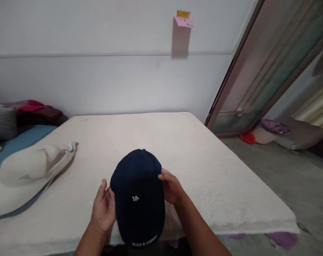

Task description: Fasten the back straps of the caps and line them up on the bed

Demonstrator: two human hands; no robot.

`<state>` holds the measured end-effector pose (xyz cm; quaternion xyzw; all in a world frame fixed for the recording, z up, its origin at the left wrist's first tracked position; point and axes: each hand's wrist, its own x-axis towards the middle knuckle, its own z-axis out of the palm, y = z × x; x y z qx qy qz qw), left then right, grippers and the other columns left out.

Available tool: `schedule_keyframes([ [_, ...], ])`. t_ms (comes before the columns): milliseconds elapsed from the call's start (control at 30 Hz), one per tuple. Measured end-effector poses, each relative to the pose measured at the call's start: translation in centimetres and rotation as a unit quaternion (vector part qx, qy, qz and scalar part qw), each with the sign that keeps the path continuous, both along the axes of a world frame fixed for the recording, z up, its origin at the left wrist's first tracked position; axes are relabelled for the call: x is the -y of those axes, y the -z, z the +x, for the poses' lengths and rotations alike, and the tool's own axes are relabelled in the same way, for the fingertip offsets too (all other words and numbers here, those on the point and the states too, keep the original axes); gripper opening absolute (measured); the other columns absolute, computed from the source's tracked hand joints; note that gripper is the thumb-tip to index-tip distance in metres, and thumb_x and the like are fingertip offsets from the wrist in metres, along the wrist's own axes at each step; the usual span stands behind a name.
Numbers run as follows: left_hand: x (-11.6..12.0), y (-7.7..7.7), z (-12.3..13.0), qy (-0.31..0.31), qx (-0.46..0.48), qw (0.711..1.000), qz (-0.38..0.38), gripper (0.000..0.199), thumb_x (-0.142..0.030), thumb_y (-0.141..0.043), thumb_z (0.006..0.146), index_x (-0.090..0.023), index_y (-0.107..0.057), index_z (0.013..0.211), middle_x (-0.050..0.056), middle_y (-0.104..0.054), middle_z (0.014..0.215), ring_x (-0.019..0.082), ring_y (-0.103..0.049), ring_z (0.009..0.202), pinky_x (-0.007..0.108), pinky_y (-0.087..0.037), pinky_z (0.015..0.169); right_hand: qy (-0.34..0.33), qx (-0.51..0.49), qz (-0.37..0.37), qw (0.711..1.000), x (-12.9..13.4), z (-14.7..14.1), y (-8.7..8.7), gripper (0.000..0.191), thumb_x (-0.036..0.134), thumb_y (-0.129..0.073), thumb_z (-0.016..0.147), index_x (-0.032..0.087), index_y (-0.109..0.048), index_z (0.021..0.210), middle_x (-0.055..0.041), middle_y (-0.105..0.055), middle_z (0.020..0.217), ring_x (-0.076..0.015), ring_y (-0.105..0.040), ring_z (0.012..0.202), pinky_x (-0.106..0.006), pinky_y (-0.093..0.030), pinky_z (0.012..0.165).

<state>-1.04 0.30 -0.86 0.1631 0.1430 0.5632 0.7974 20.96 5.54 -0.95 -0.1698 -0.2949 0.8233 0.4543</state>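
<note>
A dark navy cap (140, 199) with a small white logo and white lettering along its brim is at the front edge of the cloth-covered table, its brim toward me. My right hand (172, 185) grips the cap's right side, thumb on top and the other fingers partly hidden underneath. At the cap's left side is my left hand (104, 208), thumb raised and apart, with its fingertips partly hidden by the cap. A beige wide-brimmed hat (25, 170) lies on the table's left part.
The table (204, 170) has a pale woven cover and stands against a white wall. Cushions (3, 121) and dark red cloth (38, 113) are at the far left. A sliding door (247, 89) and a bin (266, 133) stand to the right.
</note>
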Motion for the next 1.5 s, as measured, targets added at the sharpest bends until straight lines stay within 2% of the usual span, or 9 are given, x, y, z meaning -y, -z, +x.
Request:
schedule_keyframes([
  [200, 0.3, 0.6, -3.3, 0.055, -0.052, 0.997, -0.012, 0.032, -0.029, -0.045, 0.089, -0.018, -0.073, 0.098, 0.007, -0.075, 0.089, 0.024, -0.069, 0.091, 0.035, -0.045, 0.095, -0.160, 0.070, 0.023, 0.984, 1.8, 0.7, 1.4, 0.021, 0.006, -0.064, 0.056, 0.011, -0.066, 0.076, -0.0019, -0.063, 0.067, -0.0118, -0.058, 0.062, -0.024, -0.044, 0.064],
  [333, 1.4, 0.3, -2.7, 0.030, -0.118, 0.989, -0.084, 0.018, -0.017, -0.058, 0.079, -0.022, -0.075, 0.083, 0.000, -0.075, 0.072, 0.017, -0.070, 0.066, 0.024, -0.054, 0.070, -0.219, 0.088, 0.007, 0.972, 3.1, 1.6, 1.3, 0.043, 0.013, -0.073, 0.057, 0.012, -0.065, 0.099, -0.0063, -0.066, 0.089, -0.0158, -0.061, 0.080, -0.029, -0.044, 0.078],
  [467, 2.7, -0.1, -1.3, 0.050, -0.199, 0.976, -0.077, 0.021, -0.015, -0.073, 0.065, -0.020, -0.072, 0.086, 0.000, -0.072, 0.068, 0.014, -0.065, 0.056, 0.021, -0.051, 0.055, -0.157, 0.051, -0.018, 0.986, 3.2, 2.2, 0.6, 0.048, 0.034, -0.074, 0.063, 0.014, -0.062, 0.105, -0.0075, -0.065, 0.095, -0.0157, -0.060, 0.082, -0.027, -0.044, 0.075],
  [567, 3.3, 0.1, -0.4, 0.133, -0.247, 0.958, -0.060, 0.029, -0.019, -0.074, 0.066, -0.015, -0.070, 0.095, 0.008, -0.072, 0.079, 0.018, -0.066, 0.065, 0.026, -0.051, 0.061, -0.126, 0.091, 0.018, 0.988, 2.4, 1.9, 0.4, 0.033, 0.040, -0.064, 0.073, 0.012, -0.063, 0.091, -0.0054, -0.063, 0.076, -0.0113, -0.057, 0.064, -0.021, -0.041, 0.059],
  [700, 2.8, 0.1, 0.9, 0.172, -0.307, 0.933, -0.070, 0.028, -0.027, -0.063, 0.079, -0.015, -0.068, 0.103, 0.010, -0.072, 0.086, 0.020, -0.065, 0.076, 0.032, -0.048, 0.076, -0.134, 0.212, 0.032, 0.968, 1.7, 1.4, 0.4, 0.024, 0.037, -0.054, 0.082, 0.014, -0.058, 0.081, 0.0017, -0.052, 0.056, -0.0049, -0.036, 0.041, -0.018, -0.020, 0.040],
  [933, 1.3, 0.0, 2.1, 0.190, -0.324, 0.924, -0.077, 0.032, -0.021, -0.064, 0.076, -0.016, -0.067, 0.108, 0.009, -0.072, 0.087, 0.020, -0.064, 0.077, 0.033, -0.045, 0.079, -0.087, 0.326, 0.064, 0.939, 2.1, 1.1, 0.1, 0.040, 0.047, -0.037, 0.090, 0.015, -0.061, 0.086, 0.0023, -0.046, 0.057, -0.0073, -0.037, 0.049, -0.019, -0.023, 0.044],
  [1233, 1.1, 0.7, 2.7, 0.189, -0.380, 0.904, -0.046, 0.048, -0.018, -0.064, 0.072, -0.020, -0.060, 0.120, 0.008, -0.070, 0.101, 0.023, -0.062, 0.088, 0.034, -0.041, 0.084, -0.042, 0.270, 0.036, 0.961, 1.6, 1.2, 1.0, 0.027, 0.041, -0.049, 0.084, 0.015, -0.057, 0.086, 0.0040, -0.048, 0.059, -0.0039, -0.031, 0.040, -0.020, -0.020, 0.042],
  [1367, 1.1, 1.0, 3.0, 0.189, -0.392, 0.898, -0.065, 0.047, -0.013, -0.059, 0.070, -0.021, -0.062, 0.116, 0.005, -0.071, 0.087, 0.019, -0.062, 0.074, 0.029, -0.043, 0.072, -0.058, 0.321, 0.034, 0.945, 1.6, 0.7, 1.3, 0.025, 0.039, -0.049, 0.084, 0.015, -0.057, 0.083, 0.0050, -0.045, 0.056, -0.0041, -0.029, 0.039, -0.021, -0.017, 0.040],
  [1500, 1.0, 1.4, 3.5, 0.184, -0.434, 0.879, -0.078, 0.045, -0.009, -0.054, 0.066, -0.021, -0.067, 0.106, -0.001, -0.067, 0.069, 0.015, -0.056, 0.058, 0.024, -0.039, 0.058, -0.075, 0.384, 0.135, 0.910, 1.8, 0.0, 1.5, 0.028, 0.039, -0.050, 0.084, 0.016, -0.052, 0.068, 0.0027, -0.045, 0.059, -0.0073, -0.037, 0.050, -0.021, -0.026, 0.046],
])
